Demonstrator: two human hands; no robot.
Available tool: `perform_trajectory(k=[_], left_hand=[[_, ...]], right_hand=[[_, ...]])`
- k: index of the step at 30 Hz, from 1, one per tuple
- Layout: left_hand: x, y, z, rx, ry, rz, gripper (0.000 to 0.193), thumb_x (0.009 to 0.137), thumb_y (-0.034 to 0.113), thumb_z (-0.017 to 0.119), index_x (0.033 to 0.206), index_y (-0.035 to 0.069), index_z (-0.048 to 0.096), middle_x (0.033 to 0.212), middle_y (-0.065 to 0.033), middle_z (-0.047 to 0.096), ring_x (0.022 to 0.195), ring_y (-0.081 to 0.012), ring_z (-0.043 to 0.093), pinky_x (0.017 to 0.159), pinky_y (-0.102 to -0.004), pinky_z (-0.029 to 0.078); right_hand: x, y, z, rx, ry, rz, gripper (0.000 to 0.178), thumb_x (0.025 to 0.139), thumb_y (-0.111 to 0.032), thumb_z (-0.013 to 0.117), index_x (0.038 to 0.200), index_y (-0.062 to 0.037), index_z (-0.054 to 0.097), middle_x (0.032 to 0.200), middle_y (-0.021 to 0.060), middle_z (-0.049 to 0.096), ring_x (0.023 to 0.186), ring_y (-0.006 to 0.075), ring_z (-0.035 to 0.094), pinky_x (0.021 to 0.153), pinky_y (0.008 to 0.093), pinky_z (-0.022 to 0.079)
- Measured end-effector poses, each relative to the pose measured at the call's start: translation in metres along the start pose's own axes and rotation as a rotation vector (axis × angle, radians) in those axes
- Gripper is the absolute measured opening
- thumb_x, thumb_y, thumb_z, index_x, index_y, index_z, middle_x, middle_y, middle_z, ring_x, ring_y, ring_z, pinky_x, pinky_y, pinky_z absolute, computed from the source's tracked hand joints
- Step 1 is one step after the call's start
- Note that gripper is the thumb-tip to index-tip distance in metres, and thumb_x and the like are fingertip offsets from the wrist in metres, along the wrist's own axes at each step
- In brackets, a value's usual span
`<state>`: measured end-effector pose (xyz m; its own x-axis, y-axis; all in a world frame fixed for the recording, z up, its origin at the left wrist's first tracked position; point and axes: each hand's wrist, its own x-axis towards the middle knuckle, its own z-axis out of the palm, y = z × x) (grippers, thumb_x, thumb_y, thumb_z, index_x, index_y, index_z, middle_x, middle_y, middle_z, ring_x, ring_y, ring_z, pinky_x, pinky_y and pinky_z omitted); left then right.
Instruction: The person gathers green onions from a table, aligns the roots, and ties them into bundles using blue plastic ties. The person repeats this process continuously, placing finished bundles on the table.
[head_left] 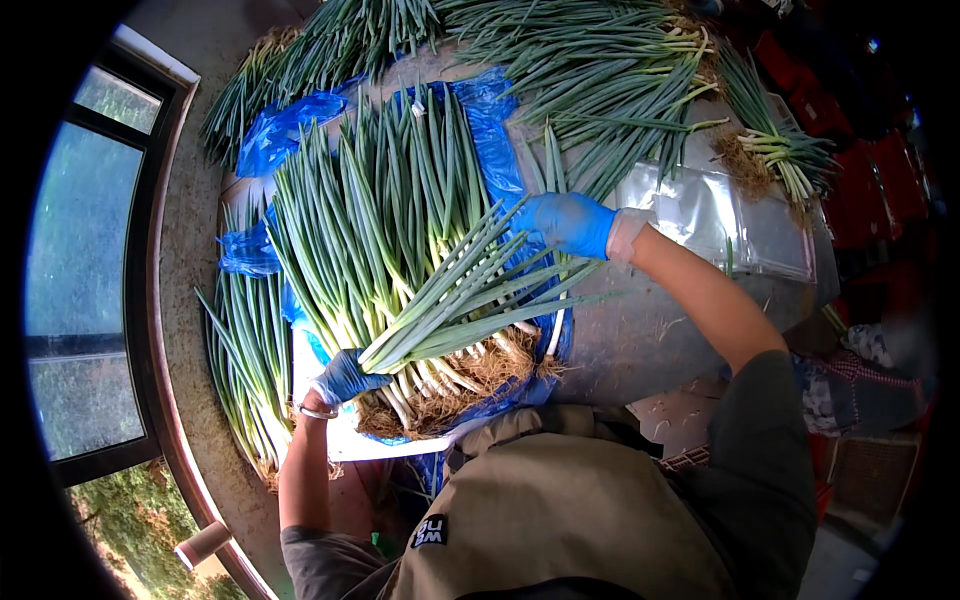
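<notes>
A small bunch of green onions (pixel 470 297) lies slantwise over a larger pile, its leaves fanning out to the right. Closed round the pale lower end of that bunch is my left hand (pixel 352 378), in a blue glove. My right hand (pixel 572 224), also gloved in blue, has its fingers closed at the leaf tips; the exact leaves in its grasp are partly hidden. Beneath, the big pile of green onions (pixel 370 200) rests on blue plastic sheeting (pixel 490 120), with its brown roots (pixel 480 375) toward me.
More green onions (pixel 600 90) cover the back of the metal table (pixel 640 330), and others (pixel 248 350) lie on the left. A rooted bunch (pixel 785 155) sits at the right edge near clear plastic bags (pixel 700 215). Red crates (pixel 865 190) stand beyond; a window (pixel 85 260) is left.
</notes>
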<state>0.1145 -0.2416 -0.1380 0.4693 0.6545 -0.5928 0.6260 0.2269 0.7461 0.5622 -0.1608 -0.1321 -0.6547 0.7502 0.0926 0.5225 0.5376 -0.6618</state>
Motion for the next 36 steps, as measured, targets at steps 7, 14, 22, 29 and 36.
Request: perform_trajectory(k=[7, 14, 22, 29, 36], left_hand=[[0.000, -0.006, 0.000, 0.078, 0.039, 0.006, 0.037, 0.070, 0.018, 0.079, 0.100, 0.000, 0.066, 0.088, -0.0066, 0.069, 0.080, -0.0092, 0.061, 0.073, -0.0266, 0.050], [-0.001, -0.003, 0.000, 0.073, 0.039, 0.068, 0.037, 0.070, 0.020, 0.079, 0.098, 0.000, 0.066, 0.085, -0.0070, 0.069, 0.078, -0.0097, 0.062, 0.071, -0.0267, 0.050], [-0.004, 0.005, 0.003, -0.004, 0.033, -0.017, 0.036, 0.071, 0.016, 0.079, 0.099, -0.001, 0.066, 0.083, -0.0038, 0.068, 0.074, -0.0082, 0.060, 0.068, -0.0250, 0.050], [0.000, -0.006, 0.003, 0.038, 0.049, -0.014, 0.034, 0.070, 0.014, 0.079, 0.098, -0.001, 0.066, 0.086, -0.0052, 0.069, 0.077, -0.0087, 0.061, 0.070, -0.0256, 0.050], [-0.004, 0.019, 0.005, 0.066, 0.040, -0.051, 0.033, 0.071, 0.015, 0.077, 0.098, -0.001, 0.066, 0.087, -0.0059, 0.069, 0.077, -0.0101, 0.062, 0.069, -0.0268, 0.050]], right_hand=[[-0.008, -0.049, 0.018, 0.628, 0.015, 0.301, 0.017, 0.085, -0.019, 0.052, 0.080, -0.0066, 0.062, 0.071, 0.0059, 0.057, 0.062, 0.0219, 0.052, 0.064, 0.0319, 0.045], [-0.022, 0.022, -0.032, 1.168, 0.703, 0.817, 0.018, 0.085, -0.013, 0.051, 0.090, -0.0081, 0.068, 0.080, 0.0011, 0.061, 0.073, 0.0094, 0.056, 0.060, 0.0226, 0.043], [0.000, 0.025, 0.005, 0.413, 0.292, 0.292, 0.048, 0.084, -0.001, 0.046, 0.130, -0.0138, 0.048, 0.113, 0.0072, 0.059, 0.097, 0.0215, 0.058, 0.088, 0.0306, 0.045], [0.011, 0.055, -0.008, 0.497, 0.466, 0.544, 0.028, 0.092, -0.020, 0.045, 0.110, -0.0036, 0.059, 0.093, 0.0095, 0.062, 0.086, 0.0233, 0.059, 0.080, 0.0324, 0.047], [-0.079, 0.072, -0.039, 0.416, -0.056, 0.504, 0.032, 0.091, -0.031, 0.049, 0.095, -0.0047, 0.066, 0.087, 0.0078, 0.064, 0.077, 0.0175, 0.056, 0.069, 0.0324, 0.046]])
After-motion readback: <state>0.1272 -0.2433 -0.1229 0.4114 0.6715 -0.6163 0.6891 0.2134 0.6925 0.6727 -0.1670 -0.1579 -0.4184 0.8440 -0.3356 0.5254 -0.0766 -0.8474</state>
